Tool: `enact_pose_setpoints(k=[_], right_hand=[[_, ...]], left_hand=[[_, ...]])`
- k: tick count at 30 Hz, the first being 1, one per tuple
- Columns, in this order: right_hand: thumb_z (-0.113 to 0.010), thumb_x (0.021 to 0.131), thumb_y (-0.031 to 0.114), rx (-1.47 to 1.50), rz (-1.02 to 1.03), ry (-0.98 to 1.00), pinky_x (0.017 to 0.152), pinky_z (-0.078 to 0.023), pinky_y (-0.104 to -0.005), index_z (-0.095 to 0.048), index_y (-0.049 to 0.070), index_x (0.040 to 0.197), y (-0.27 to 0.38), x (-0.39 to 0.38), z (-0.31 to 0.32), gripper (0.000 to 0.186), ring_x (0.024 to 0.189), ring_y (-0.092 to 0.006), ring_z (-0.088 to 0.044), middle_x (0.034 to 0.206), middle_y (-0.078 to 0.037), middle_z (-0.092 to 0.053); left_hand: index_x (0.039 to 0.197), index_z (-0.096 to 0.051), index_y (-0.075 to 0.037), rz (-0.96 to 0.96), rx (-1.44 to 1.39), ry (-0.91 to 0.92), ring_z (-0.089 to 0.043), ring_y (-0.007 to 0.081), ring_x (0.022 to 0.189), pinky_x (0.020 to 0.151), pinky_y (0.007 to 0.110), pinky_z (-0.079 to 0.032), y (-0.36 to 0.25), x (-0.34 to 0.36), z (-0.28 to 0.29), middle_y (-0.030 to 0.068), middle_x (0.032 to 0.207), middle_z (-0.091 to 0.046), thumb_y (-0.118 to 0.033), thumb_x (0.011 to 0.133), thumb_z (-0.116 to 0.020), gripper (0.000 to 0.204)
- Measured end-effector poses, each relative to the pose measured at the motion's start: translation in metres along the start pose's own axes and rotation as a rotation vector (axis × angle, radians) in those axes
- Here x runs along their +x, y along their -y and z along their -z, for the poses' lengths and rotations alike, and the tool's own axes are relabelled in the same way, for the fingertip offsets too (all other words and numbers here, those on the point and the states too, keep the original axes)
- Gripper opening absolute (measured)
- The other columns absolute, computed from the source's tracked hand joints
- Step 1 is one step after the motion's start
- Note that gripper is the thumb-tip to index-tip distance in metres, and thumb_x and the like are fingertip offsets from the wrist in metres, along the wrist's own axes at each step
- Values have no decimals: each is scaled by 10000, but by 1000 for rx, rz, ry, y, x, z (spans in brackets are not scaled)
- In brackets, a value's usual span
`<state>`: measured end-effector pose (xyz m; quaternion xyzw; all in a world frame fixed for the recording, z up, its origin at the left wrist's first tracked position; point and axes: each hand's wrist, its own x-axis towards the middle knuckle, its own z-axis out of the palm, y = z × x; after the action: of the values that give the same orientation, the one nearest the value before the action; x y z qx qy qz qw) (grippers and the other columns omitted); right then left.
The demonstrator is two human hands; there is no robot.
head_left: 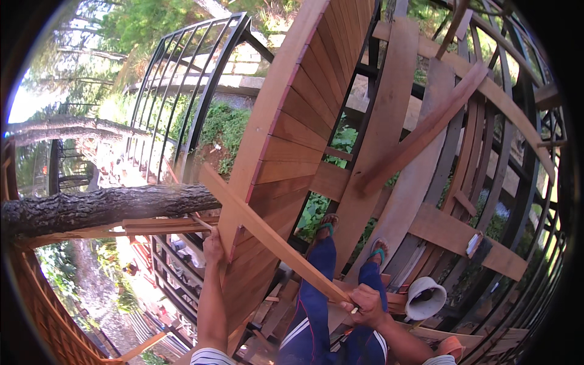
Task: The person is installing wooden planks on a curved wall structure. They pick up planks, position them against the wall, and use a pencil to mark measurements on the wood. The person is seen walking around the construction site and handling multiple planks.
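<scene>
A long, narrow wooden batten (277,240) lies slantwise across the plank decking (289,143) and its pale edge board (252,143). My right hand (367,307) is closed round the batten's near end. A short, pale, pencil-like piece (354,310) pokes out between those fingers. My left hand (213,246) is at the outer side of the edge board, below the batten's far part. Its fingers are closed on a thin, light stick (202,224), whose kind I cannot make out. The decking boards fan out toward a dark metal frame.
My feet in green sandals (378,250) rest on loose planks (389,109) over open gaps with plants below. A white bucket (426,298) stands at the right. A tree trunk (109,207) meets the deck's left side. A black metal railing (194,91) stands beyond.
</scene>
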<state>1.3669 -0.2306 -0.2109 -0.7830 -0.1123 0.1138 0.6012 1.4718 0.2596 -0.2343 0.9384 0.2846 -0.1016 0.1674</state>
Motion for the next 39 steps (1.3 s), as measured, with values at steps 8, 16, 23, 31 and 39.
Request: enact_pose_setpoints(k=[8,16,23,31,39], right_hand=[[-657,821,104,-455,-50,-138,556,-410,-395,-637,10,824,58,119,63,96,589,-298,-509,668,-121,-554],[-620,819,83,-482,-62,-368,564,-377,-407,-567,17,755,72,243,52,107,604,-308,-464,641,-121,-487],[-726,688,48,-85,322,-35,547,-467,-355,-668,49,848,40,267,5,170,606,-226,-558,735,-68,-638],[-732,754,160,252,582,268,507,-455,-320,-686,52,993,-29,228,-26,266,649,-194,-559,756,-14,-621],[-715,813,215,484,667,288,541,-468,-332,-686,78,1035,-130,253,-53,263,664,-215,-564,806,-37,-625]], left_hand=[[811,-706,-2,102,-22,70,-638,472,779,713,523,-486,-9,3,3,270,706,-628,-652,926,-399,728],[669,-634,-16,110,-52,67,-629,448,680,626,516,-471,-21,-5,5,233,621,-590,-801,808,-444,820],[883,-624,22,-12,-315,-68,-612,271,848,727,400,-450,-8,-5,5,165,861,-615,-667,943,-396,729],[1384,-388,-23,-237,-1183,7,-616,263,965,873,395,-503,-213,-110,23,171,1173,-590,-589,859,-654,817],[1024,-628,-26,-670,-905,184,-639,240,767,615,323,-515,-191,-48,-42,147,842,-676,-323,896,-698,330]])
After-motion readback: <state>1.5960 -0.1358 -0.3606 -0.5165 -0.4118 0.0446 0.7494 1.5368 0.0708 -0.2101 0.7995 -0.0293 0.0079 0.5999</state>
